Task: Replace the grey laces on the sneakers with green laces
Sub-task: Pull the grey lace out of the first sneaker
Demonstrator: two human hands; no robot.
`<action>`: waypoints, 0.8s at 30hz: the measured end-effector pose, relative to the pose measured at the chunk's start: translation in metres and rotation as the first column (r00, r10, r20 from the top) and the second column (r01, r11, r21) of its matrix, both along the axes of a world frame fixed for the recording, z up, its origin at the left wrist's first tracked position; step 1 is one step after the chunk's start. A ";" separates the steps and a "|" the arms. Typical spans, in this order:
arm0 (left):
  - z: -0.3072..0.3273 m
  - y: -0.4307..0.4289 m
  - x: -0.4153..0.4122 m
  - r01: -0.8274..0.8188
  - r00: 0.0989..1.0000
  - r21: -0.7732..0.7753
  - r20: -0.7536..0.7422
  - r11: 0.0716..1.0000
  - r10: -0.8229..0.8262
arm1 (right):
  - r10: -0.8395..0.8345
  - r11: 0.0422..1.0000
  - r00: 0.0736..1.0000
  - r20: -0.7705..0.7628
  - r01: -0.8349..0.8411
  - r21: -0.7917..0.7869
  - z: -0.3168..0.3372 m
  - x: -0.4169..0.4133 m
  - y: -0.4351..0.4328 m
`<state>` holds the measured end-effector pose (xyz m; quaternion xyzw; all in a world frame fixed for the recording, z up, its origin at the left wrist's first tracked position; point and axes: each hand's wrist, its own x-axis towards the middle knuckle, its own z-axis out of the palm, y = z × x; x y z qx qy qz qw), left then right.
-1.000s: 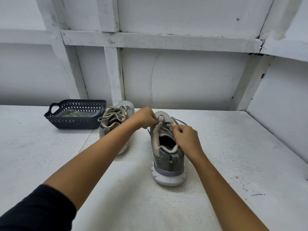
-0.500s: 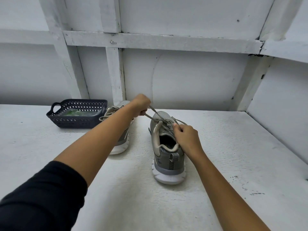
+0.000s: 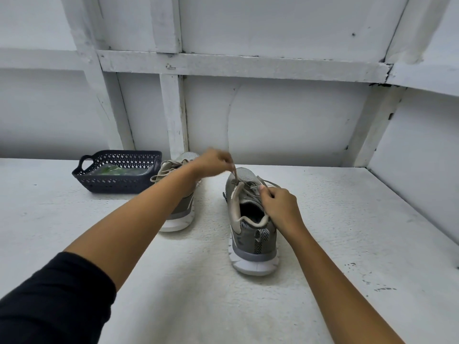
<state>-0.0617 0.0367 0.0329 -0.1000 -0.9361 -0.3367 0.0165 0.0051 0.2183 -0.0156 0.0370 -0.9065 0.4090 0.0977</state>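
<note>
Two sneakers on desk [image 3: 347, 219], both w/ grey laces in, so early stage. L hand [image 3: 213, 162] fingers pinch grey lace [image 3: 235, 175] taut above right-side sneaker [image 3: 250, 234]. R hand [image 3: 280, 204] fingers pinch lacing by tongue. Other sneaker [image 3: 181, 212] laced, untouched. Green laces [image 3: 111, 171] in basket [image 3: 116, 184], far left; none fitted yet.

1. No word, brand, number or sign can be read anywhere in the frame.
2. The heel tab [image 3: 260, 240] of the sneaker [image 3: 253, 254] at centre right carries only a black-and-white herringbone pattern, with no letters.
3. The clear packet [image 3: 116, 170] in the dark basket [image 3: 116, 184] at centre left shows green through it, and any print on it is too small and blurred to make out.
</note>
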 end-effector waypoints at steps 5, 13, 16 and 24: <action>0.023 -0.024 -0.003 -0.278 0.946 0.839 0.156 0.468 0.284 | 0.000 1.000 1.000 0.009 0.000 -0.005 -0.001 -0.001 0.000; -0.005 -0.003 0.005 0.082 0.972 -0.161 0.233 0.984 -0.043 | 0.004 1.000 1.000 -0.008 -0.004 0.007 -0.001 -0.002 0.001; -0.016 0.011 0.004 0.115 0.991 -0.443 0.114 0.889 -0.071 | 0.003 1.000 1.000 -0.005 -0.003 0.017 -0.001 -0.002 0.000; -0.012 0.011 0.005 0.011 0.998 -0.140 0.065 0.990 -0.002 | 0.001 1.000 1.000 -0.013 -0.001 0.019 0.000 -0.002 0.001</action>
